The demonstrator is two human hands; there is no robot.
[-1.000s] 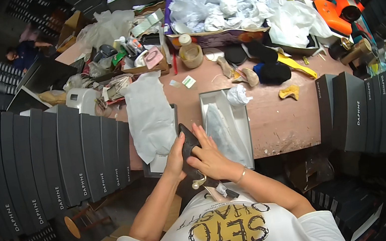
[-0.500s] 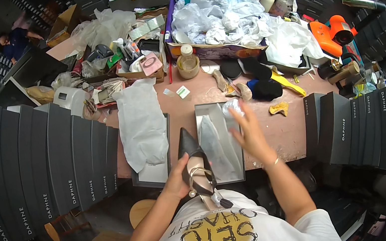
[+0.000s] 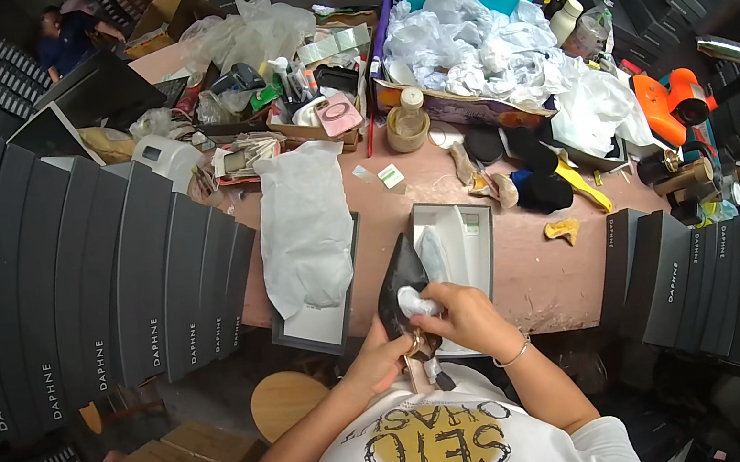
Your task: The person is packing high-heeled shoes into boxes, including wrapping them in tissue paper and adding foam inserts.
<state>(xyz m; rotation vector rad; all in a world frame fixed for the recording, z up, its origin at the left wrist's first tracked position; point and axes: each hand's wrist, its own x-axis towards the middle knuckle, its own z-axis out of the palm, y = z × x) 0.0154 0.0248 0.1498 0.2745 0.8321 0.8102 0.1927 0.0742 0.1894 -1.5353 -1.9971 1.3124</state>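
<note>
The black shoe [image 3: 393, 294] is by the near edge of the pink table [image 3: 543, 286]. The left hand [image 3: 378, 357] grips its back; the right hand [image 3: 469, 317] pinches white paper [image 3: 413, 300] at its opening. Tabletop shows between the open box [image 3: 472, 263] and dark boxes [image 3: 668, 276].

Head-worn wide fisheye here, the left one of a side-by-side pair. It looks down and forward over the wearer's white T-shirt [image 3: 425, 454] onto the bench [image 3: 539, 286], near enough that both hands [image 3: 469, 320] sit large just below centre. Rows of dark shoe boxes [image 3: 112, 281] bow along both sides, corners black.
</note>
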